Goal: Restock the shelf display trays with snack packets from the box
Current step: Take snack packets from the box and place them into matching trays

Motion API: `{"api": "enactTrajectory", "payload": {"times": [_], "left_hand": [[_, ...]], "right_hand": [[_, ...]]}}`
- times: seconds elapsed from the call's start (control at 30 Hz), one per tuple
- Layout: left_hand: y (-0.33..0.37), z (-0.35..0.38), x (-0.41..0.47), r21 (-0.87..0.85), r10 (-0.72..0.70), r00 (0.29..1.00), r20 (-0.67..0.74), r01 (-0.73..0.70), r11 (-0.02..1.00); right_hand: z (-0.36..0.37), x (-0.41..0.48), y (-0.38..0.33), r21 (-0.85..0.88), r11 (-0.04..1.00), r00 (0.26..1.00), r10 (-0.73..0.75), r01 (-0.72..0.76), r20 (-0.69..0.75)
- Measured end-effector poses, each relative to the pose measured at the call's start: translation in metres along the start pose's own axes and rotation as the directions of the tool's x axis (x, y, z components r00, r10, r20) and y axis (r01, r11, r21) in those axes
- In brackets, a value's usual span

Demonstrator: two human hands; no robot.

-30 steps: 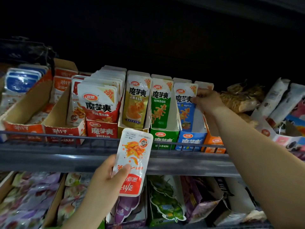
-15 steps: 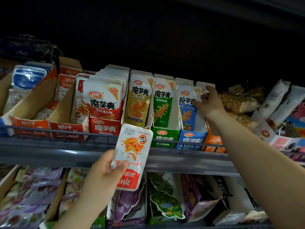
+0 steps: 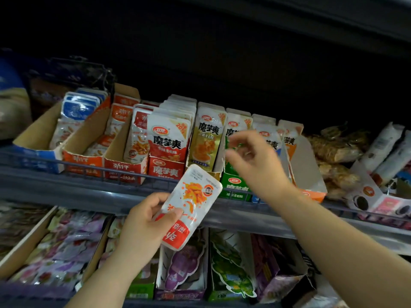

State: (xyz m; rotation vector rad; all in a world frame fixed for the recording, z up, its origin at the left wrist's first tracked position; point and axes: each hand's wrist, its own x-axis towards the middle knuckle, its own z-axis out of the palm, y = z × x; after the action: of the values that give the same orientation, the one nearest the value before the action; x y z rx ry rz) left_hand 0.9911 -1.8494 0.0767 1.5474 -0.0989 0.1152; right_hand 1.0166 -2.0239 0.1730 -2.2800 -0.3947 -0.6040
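My left hand grips a white and orange-red snack packet, held upside down in front of the shelf rail. My right hand hovers blurred with fingers apart and nothing in it, in front of the green display tray and the blue packets beside it. Further left on the upper shelf stand the red tray full of red-fronted packets, the gold packet, and orange-red cardboard trays holding white and orange packets. At the right end stands an orange tray, its front largely bare.
A blue-fronted tray with blue and white packets stands far left. Brown snack bags and white wrapped rolls fill the upper right. The lower shelf holds purple packets, a purple-printed tray and a green-printed pack.
My right hand has left the orange tray at the right and swung left and toward me, now empty over the green tray. The left hand keeps the packet, tilted slightly more.
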Motion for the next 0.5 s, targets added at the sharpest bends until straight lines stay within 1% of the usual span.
{"api": "enactTrajectory", "payload": {"times": [0.07, 0.1, 0.17, 0.2, 0.27, 0.37, 0.4, 0.47, 0.5], "left_hand": [[0.002, -0.005, -0.003, 0.01, 0.017, 1.0, 0.019, -0.018, 1.0], [0.004, -0.007, -0.005, 0.016, 0.023, 0.999, 0.024, -0.024, 1.0], [0.007, -0.015, -0.009, 0.024, 0.031, 0.999, 0.016, -0.032, 0.999], [0.008, -0.019, -0.01, 0.032, 0.036, 0.999, 0.007, -0.036, 0.999], [0.012, -0.029, -0.013, 0.065, 0.048, 0.999, -0.018, -0.047, 0.997], [0.02, -0.044, -0.016, 0.097, 0.063, 0.993, -0.104, -0.053, 0.994], [0.022, -0.049, -0.017, 0.087, 0.071, 0.987, -0.146, -0.058, 0.994], [0.024, -0.061, -0.017, -0.013, 0.07, 0.974, -0.214, -0.075, 0.997], [0.025, -0.067, -0.016, -0.093, 0.057, 0.972, -0.229, -0.079, 0.993]], "right_hand": [[0.012, -0.005, -0.014, -0.07, 0.993, 0.976, -0.078, 0.094, 0.202], [0.017, -0.006, -0.018, -0.115, 0.985, 0.947, -0.084, 0.125, 0.31], [0.027, -0.007, -0.023, -0.165, 0.975, 0.871, -0.051, 0.15, 0.488], [0.031, -0.008, -0.026, -0.165, 0.976, 0.843, -0.035, 0.145, 0.536], [0.038, -0.008, -0.033, -0.124, 0.986, 0.832, -0.022, 0.108, 0.554], [0.045, -0.007, -0.043, -0.055, 0.997, 0.866, -0.015, 0.049, 0.499], [0.048, -0.008, -0.046, -0.02, 1.0, 0.876, 0.004, 0.007, 0.482], [0.053, -0.01, -0.052, 0.115, 0.985, 0.9, 0.065, -0.127, 0.431], [0.057, -0.012, -0.054, 0.234, 0.946, 0.907, 0.117, -0.227, 0.405]]}}
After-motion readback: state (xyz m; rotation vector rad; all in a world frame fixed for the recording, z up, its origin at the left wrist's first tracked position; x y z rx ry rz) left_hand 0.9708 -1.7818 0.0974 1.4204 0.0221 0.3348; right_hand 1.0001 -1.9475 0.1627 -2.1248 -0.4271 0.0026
